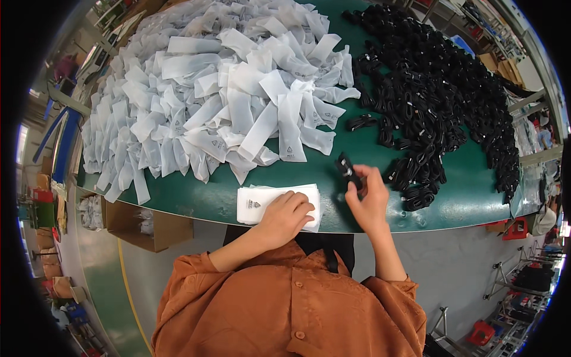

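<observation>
Cable [347, 168], a small black bundle, is in the right hand [370, 199], just above the front part of the green table [455, 178] and to the right of a white stack [245, 207]. The thumb and forefinger of that hand pinch the lower end of the bundle, whose other end points up and to the left; the remaining fingers are bent in behind. The left hand [282, 219] lies palm down over the right part of the stack, its fingers close together and bent, with the tips near the stack's right edge. Whether those fingers pinch a sheet cannot be told, since the thumb is mostly hidden. The stack sits near the table's front edge, dark print showing on its top piece. Beyond it, a large heap of filled white pouches [220, 89] covers the left and middle of the table, some bearing small dark marks. A strip of bare green divides this heap from a long pile of black cables [425, 119] on the right. Below the table's left side, an open carton [177, 229] stands on the floor [208, 273], with white pouches inside.
</observation>
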`<action>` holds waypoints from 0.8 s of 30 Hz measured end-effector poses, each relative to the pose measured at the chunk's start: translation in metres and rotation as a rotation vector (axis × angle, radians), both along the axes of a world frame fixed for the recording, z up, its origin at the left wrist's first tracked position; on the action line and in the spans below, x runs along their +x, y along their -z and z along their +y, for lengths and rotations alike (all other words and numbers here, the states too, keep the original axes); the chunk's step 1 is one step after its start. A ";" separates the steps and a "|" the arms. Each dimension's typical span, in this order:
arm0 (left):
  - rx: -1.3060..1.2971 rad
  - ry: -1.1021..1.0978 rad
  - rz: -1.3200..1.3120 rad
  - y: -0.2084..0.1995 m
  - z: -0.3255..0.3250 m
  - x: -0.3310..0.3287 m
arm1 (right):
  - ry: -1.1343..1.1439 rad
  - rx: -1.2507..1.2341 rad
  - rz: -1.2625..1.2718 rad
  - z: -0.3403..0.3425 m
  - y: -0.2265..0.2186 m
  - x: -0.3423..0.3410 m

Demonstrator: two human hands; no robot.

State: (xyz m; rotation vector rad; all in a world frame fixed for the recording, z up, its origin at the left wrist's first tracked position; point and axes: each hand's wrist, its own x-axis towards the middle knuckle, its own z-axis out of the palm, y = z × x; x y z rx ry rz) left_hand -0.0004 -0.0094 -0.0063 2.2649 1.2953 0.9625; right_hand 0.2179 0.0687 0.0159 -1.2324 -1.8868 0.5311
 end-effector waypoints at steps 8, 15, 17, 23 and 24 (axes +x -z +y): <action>-0.015 -0.087 -0.120 0.005 0.003 0.000 | -0.171 0.206 -0.115 -0.053 0.004 0.010; -0.361 -0.089 -0.370 0.001 0.000 -0.007 | -0.328 0.017 -0.011 -0.058 0.009 0.013; -0.370 -0.076 -0.422 -0.001 0.000 -0.007 | -0.330 -0.296 0.128 -0.057 0.004 0.014; -0.204 0.066 -0.449 -0.002 0.003 -0.007 | -0.226 -1.116 0.391 -0.053 -0.004 0.014; -0.152 0.118 -0.402 -0.005 0.005 -0.008 | -0.223 -1.116 0.391 -0.053 -0.003 0.014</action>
